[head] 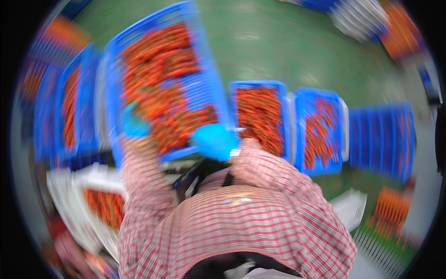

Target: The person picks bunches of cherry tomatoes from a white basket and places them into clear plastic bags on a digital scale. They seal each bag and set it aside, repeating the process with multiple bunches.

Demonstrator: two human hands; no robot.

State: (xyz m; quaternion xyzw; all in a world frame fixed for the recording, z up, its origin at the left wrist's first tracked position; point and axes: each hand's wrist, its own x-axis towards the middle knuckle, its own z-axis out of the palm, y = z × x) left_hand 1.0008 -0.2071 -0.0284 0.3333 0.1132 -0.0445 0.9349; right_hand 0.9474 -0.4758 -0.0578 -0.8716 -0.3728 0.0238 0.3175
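Note:
Before me, a large blue plastic crate (120,31) holds many red-orange pieces (167,101), possibly carrots or peppers; blur keeps me from telling which. My left hand (135,120), in a blue glove, is at the crate's left side against the red pieces. My right hand (215,141), gloved in blue too, lies over the crate's near right corner beside more pieces. The fingers of both hands are blurred, and their grip does not show. Part of the crate's slotted floor is bare at its right middle.
To the right stand a smaller blue crate (258,83) full of red pieces, another blue crate (318,92) partly filled, and stacked blue crates (379,139). White crates (80,181) stand at lower left, near a person's pink sleeve (69,247). Orange crates (393,205) stand lower right.

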